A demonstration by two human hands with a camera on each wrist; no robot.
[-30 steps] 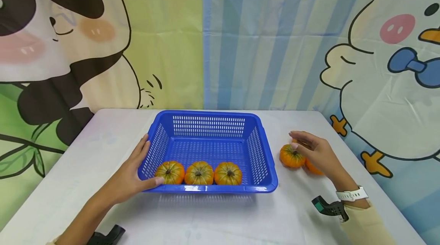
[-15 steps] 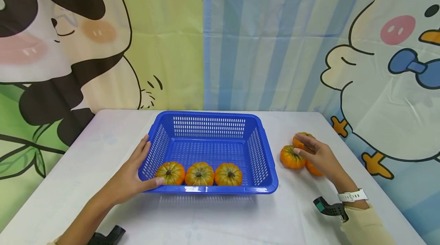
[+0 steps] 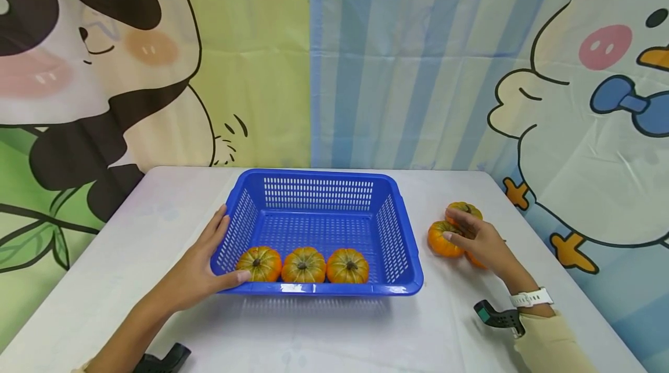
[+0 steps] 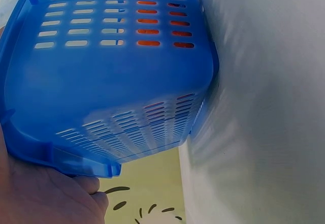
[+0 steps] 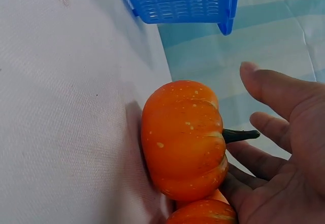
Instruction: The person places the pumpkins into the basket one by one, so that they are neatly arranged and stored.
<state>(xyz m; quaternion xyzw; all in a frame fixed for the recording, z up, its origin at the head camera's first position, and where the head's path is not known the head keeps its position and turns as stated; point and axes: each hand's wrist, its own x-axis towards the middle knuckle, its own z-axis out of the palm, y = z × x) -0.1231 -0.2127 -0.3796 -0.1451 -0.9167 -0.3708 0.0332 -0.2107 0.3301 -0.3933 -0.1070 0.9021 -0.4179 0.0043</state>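
My left hand (image 3: 195, 265) holds the near-left corner of a blue plastic basket (image 3: 360, 288), thumb over the front rim and fingers along the left rim. Three small orange-and-green pumpkins (image 3: 303, 265) sit in a row along the basket's front wall. Right of the basket, my right hand (image 3: 483, 242) hovers over a cluster of pumpkins, thumb and fingers spread. The front one (image 3: 441, 239) lies under the thumb, a back one (image 3: 470, 208) is beyond the fingers, and another (image 3: 474, 261) is mostly hidden. A stemmed pumpkin (image 5: 183, 137) stands in front of the spread fingers in the right wrist view.
A white-covered table (image 3: 334, 332) bears the basket and pumpkins. Behind it hangs a printed curtain (image 3: 387, 59) with a panda and a white bird. The right wrist wears a white band (image 3: 531, 297) and a black device (image 3: 499, 316).
My right hand has shifted slightly nearer over the cluster, uncovering more of the back pumpkin. The left hand and basket stay in place.
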